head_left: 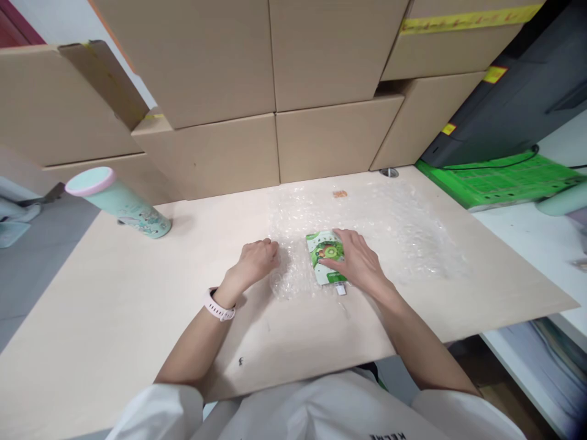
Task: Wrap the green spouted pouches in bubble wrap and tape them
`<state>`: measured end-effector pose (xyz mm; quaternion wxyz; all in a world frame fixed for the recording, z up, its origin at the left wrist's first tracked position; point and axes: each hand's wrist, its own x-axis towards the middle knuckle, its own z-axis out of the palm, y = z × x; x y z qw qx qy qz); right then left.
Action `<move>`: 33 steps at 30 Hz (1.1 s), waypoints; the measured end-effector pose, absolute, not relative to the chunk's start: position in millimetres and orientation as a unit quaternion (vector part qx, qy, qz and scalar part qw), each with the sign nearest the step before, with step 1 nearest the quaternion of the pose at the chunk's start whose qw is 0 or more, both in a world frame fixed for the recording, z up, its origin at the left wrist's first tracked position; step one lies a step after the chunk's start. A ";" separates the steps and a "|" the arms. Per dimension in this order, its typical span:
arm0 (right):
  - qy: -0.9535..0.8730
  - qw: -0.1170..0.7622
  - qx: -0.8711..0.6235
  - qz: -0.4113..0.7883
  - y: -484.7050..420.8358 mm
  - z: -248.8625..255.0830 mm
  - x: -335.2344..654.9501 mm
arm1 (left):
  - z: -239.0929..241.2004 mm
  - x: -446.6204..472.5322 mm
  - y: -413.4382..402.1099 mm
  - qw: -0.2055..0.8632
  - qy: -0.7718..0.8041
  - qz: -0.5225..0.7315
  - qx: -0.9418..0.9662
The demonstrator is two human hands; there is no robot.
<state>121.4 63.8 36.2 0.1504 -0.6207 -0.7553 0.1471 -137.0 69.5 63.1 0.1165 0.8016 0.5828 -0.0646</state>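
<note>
A small green and white pouch [323,253] with a kiwi picture lies on a sheet of clear bubble wrap [394,235] on the pale wooden table [114,293]. The pouch's white cap points toward me. My right hand [355,260] rests flat on the pouch's right side, fingers stretched over it. My left hand [257,260], with a pink watch on the wrist, is curled into a loose fist at the left edge of the bubble wrap; what it grips, if anything, is hidden.
A mint tumbler [121,205] with a pink lid lies tilted at the table's left rear. Stacked cardboard boxes [275,91] wall off the back. A green mat [499,180] and a dark machine [523,104] sit at the right. A small orange scrap [339,194] lies near the boxes.
</note>
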 end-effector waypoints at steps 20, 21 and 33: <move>-0.461 0.445 -0.375 0.670 64.1 39.2 109.1 | 65.4 -139.4 73.0 0.162 0.595 -0.045 0.786; -0.455 0.455 -0.368 0.672 63.0 36.6 102.4 | 64.4 -139.4 73.1 0.162 0.596 -0.044 0.785; -0.512 0.368 -0.447 0.635 61.2 -1.5 68.9 | 65.1 -143.6 75.4 0.179 0.589 -0.045 0.787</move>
